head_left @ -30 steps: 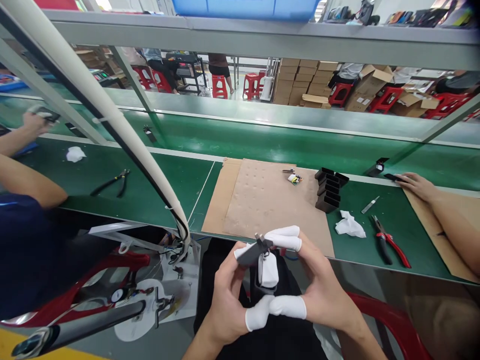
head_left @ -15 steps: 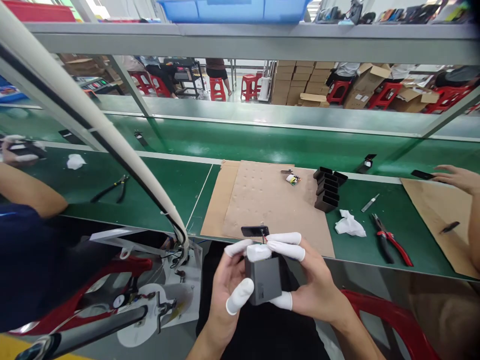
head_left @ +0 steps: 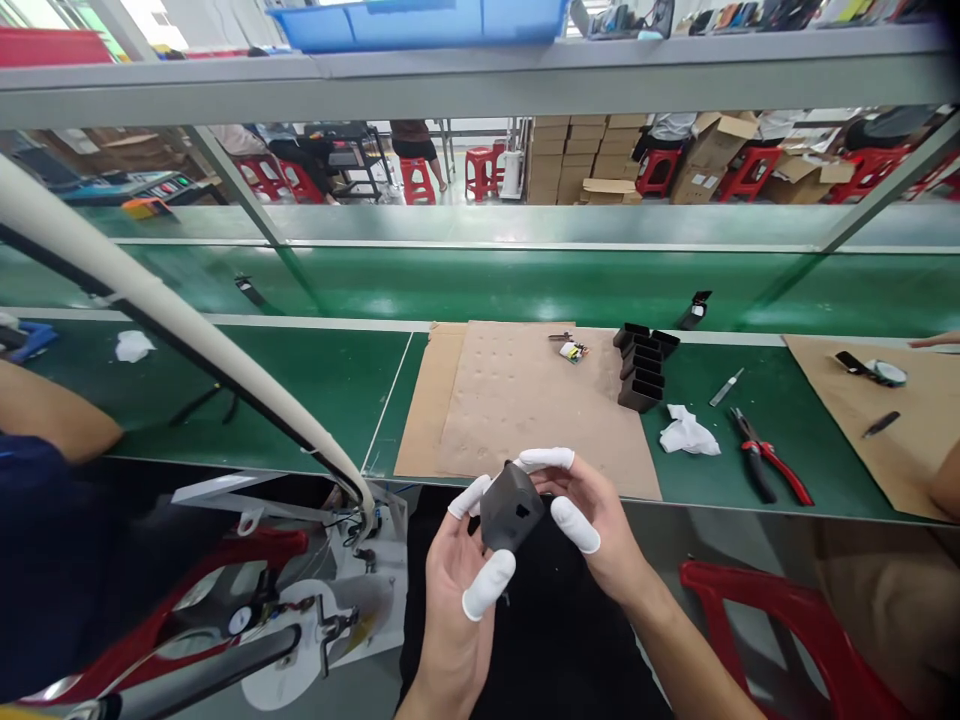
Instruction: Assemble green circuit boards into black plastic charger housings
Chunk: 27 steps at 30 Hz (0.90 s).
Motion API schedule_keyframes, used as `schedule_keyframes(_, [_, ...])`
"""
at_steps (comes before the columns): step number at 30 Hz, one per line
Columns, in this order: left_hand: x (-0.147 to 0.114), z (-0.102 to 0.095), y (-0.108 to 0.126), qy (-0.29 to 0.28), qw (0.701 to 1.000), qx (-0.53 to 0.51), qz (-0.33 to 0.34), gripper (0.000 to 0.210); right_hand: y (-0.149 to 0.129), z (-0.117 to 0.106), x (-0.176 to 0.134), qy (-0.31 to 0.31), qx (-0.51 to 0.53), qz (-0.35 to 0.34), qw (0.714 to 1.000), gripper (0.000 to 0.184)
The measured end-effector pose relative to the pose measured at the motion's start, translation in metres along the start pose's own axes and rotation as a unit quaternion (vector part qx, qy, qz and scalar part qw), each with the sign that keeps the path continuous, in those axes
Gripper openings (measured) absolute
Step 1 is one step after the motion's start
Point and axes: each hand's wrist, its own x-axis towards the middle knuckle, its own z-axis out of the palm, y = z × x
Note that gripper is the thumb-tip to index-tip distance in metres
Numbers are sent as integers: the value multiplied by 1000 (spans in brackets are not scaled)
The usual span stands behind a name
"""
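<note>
Above my lap, just in front of the bench edge, both hands are at a small black plastic housing (head_left: 511,512). It is tilted, and a face with a small dark square opening points toward me. My left hand (head_left: 465,585) grips its left side, the thumb low on the near face. My right hand (head_left: 592,510) has its fingers around the far right side, while its thumb stands slightly off the box. White finger cots cover several fingertips. Any wire or lid behind the housing is hidden.
Brown cardboard (head_left: 540,400) lies ahead, bearing a small circuit board (head_left: 574,352). A row of black housings (head_left: 641,370) stands on its right. Further right are a white cloth (head_left: 686,432), a slim knife (head_left: 726,387) and red-black pliers (head_left: 765,460). A beige hose (head_left: 247,345) slants across the left.
The housing has been turned and tilted, and its opening with white cloth and hanging black flat piece is no longer visible. My right thumb has moved from beneath to its right side. The view has shifted.
</note>
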Motion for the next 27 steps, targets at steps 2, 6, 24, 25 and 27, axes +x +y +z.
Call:
schedule_keyframes(2, [-3, 6, 0, 16, 1000, -2, -4, 67, -2, 1, 1, 1, 13, 11, 1000, 39])
schedule_keyframes(6, [-6, 12, 1, 30, 1000, 8, -4, 69, -3, 2, 5, 7, 18, 29, 999, 37])
schedule_keyframes(24, [-17, 18, -4, 92, 995, 24, 5, 60, -11, 3, 12, 6, 22, 70, 997, 36])
schedule_keyframes(25, [-17, 18, -4, 95, 995, 24, 9, 60, -11, 3, 12, 6, 24, 69, 997, 36])
schedule_keyframes(27, [-17, 19, -4, 103, 994, 24, 11, 59, -12, 4, 12, 6, 25, 68, 997, 37])
